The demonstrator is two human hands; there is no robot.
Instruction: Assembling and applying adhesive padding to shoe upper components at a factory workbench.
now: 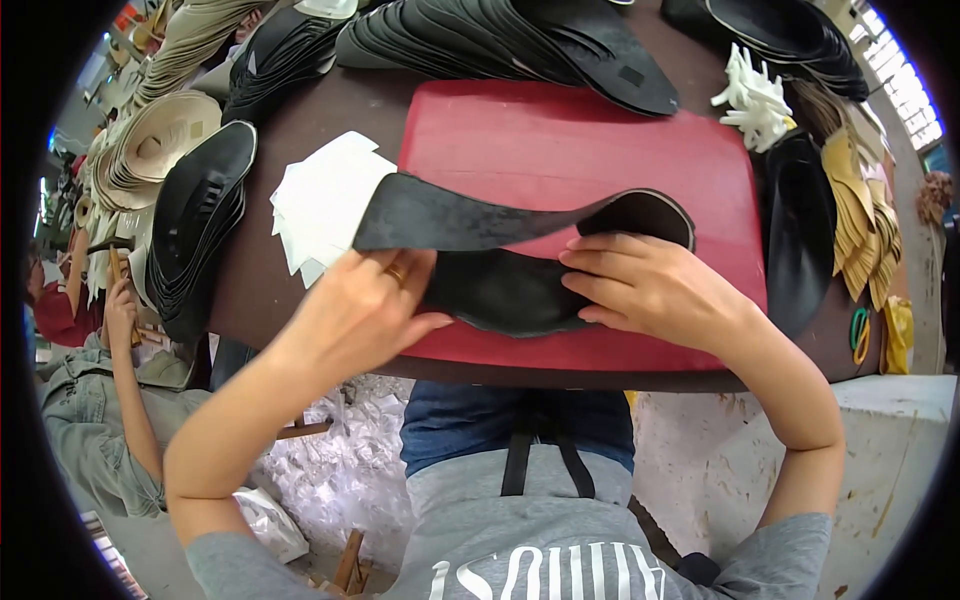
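Observation:
A black leather shoe upper [450,215], curved into a loop with a brown inner side at its right end, is held between my two hands above a red board [560,130]. My left hand [370,300] grips its left part, the fingers curled behind the edge and the thumb in front. The fingers of my right hand [650,285] are closed on its near right edge, beside the bent end. Beside my left hand lies a loose pile of thin white pieces [325,200], partly under the upper.
Stacks of black leather pieces [460,40] line the table's far side, with another black stack [200,220] at left. White glove-like bundle [755,100], yellow-tan pieces [855,210] and green-handled scissors [859,335] are at right. A co-worker's hand [120,310] holds a hammer at far left.

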